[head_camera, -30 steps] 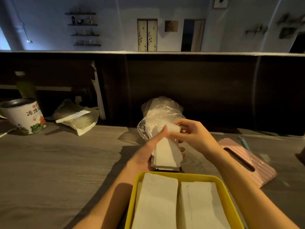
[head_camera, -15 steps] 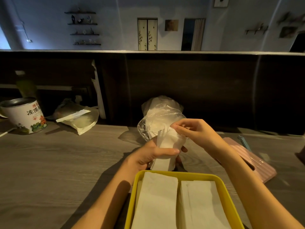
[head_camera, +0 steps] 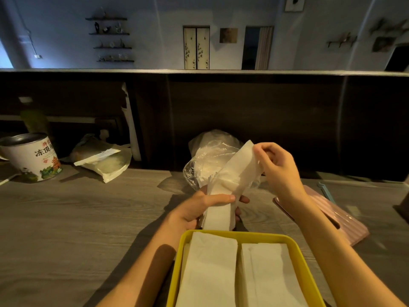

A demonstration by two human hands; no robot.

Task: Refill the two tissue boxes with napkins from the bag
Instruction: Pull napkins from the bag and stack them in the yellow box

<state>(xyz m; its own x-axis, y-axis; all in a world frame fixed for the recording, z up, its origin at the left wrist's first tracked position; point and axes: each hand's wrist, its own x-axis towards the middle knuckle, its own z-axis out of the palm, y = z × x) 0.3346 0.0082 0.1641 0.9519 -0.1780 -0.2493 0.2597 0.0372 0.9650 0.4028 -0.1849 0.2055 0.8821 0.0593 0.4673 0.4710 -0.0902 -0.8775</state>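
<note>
A clear plastic bag (head_camera: 208,154) of white napkins stands mid-table. My left hand (head_camera: 199,207) grips the lower part of a stack of napkins (head_camera: 218,214) just in front of the bag. My right hand (head_camera: 278,167) pinches the top end of the stack (head_camera: 245,160) and bends it up and to the right. Below my hands lies an open yellow tissue box (head_camera: 296,253) with two stacks of napkins side by side inside. A pink tissue box lid (head_camera: 345,220) lies on the table to the right, partly behind my right forearm.
At the far left stands a printed tin can (head_camera: 33,158). A flat clear pouch (head_camera: 104,160) lies beside it. A dark wooden partition (head_camera: 243,120) runs along the back of the wooden table (head_camera: 77,218).
My left hand closed round the lower part of the stack. My right hand lifted the stack's top end up and to the right, out of the bag.
</note>
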